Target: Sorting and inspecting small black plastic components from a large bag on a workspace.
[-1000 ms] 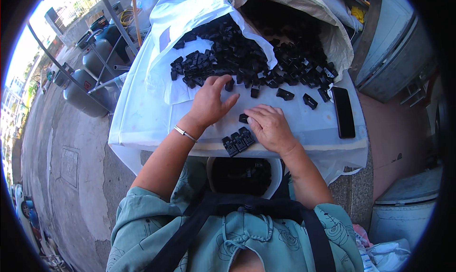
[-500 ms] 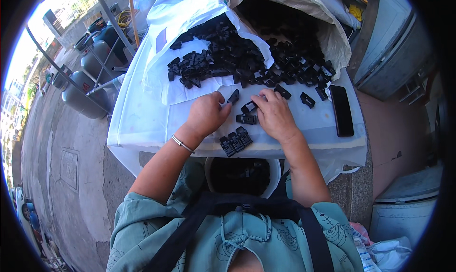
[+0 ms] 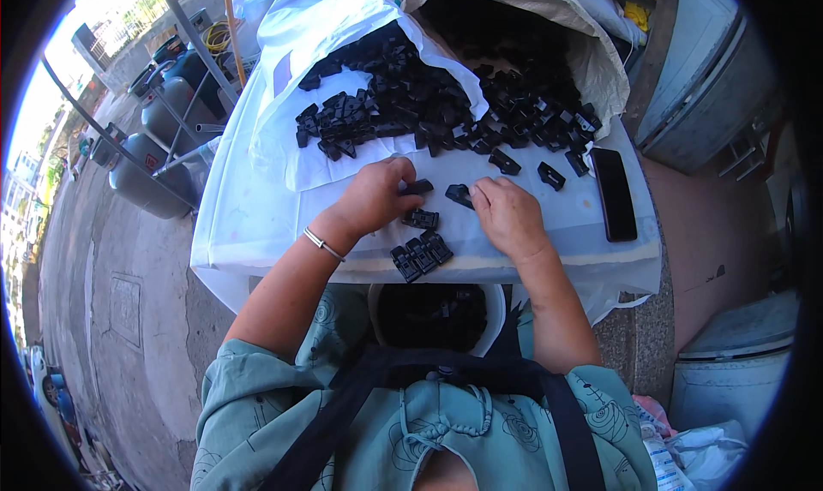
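My left hand is closed, thumb and fingers pinching a small black plastic part. Across a short gap, my right hand grips another black plastic part at its end. Just below my left fingers lies a single black piece with a more intricate shape. Closer to the table's front edge, several similar pieces sit side by side in a slanted row. Two loose black parts rest beyond my right hand.
A white sack and a beige sack spill heaps of black parts over the white-covered table. A dark phone lies at the right. Below the front edge stands a white bucket holding black parts. Grey gas cylinders stand left.
Both hands have come slightly nearer to me, each with a part in its fingers. The right hand's part has been drawn away from the intricate piece, and the left hand's part lies flatter.
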The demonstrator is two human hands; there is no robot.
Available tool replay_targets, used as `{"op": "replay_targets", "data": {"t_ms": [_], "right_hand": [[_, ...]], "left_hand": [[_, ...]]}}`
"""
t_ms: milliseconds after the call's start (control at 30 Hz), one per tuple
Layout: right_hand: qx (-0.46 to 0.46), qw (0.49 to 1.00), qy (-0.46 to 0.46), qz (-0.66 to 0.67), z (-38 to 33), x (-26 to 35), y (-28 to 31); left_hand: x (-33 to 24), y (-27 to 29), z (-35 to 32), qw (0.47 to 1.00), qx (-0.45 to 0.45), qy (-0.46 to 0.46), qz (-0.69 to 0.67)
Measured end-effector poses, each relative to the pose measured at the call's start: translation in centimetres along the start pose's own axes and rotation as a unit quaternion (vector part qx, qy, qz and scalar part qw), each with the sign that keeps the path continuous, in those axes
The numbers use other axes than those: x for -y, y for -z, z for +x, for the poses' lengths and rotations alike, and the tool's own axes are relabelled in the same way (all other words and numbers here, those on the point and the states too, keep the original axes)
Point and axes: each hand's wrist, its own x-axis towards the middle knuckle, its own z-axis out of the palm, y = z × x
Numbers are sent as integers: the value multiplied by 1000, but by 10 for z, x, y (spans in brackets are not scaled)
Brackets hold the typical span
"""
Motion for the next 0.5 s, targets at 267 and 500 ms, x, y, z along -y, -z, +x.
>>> {"op": "replay_targets", "data": {"t_ms": [267, 500], "right_hand": [[-91, 970, 140, 179, -4, -8, -12], [-120, 935, 283, 178, 6, 10, -31]], "left_hand": [[-8, -16, -19, 998, -13, 31, -60], [-4, -21, -18, 990, -22, 22, -141]]}}
